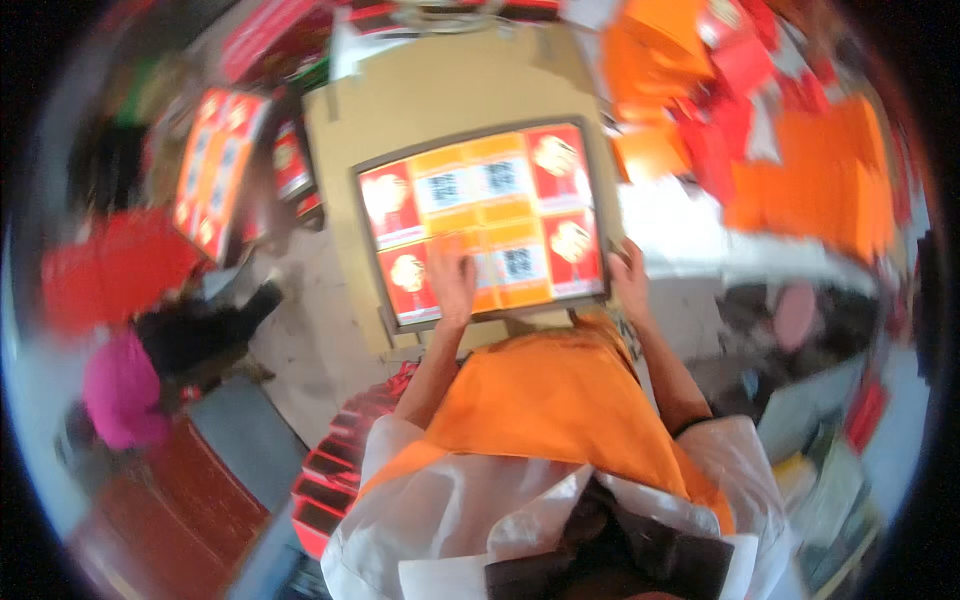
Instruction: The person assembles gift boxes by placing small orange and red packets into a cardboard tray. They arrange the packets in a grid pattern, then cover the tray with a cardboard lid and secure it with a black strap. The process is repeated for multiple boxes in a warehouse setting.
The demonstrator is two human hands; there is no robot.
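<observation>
A stack or sheet of glossy print [505, 212] lies within a dark rectangular frame [468, 140]. It has red panels with gold figures, and orange panels with black-and-white square codes. My left hand [453, 283] lies on its lower left part with the fingers stretched out. At the frame's right edge, my right hand [629, 282] has its fingers bent against the rim and appears to grip it. Motion blur softens the fingertips. Beneath the frame is a brown cardboard surface [450, 90].
Orange and red paper pieces [815, 180] lie heaped at the right on a white surface [700, 230]. At the left stands another printed stack [218, 170]. A person in a pink head covering [125, 388] is at the lower left. An orange apron [550, 400] covers my front.
</observation>
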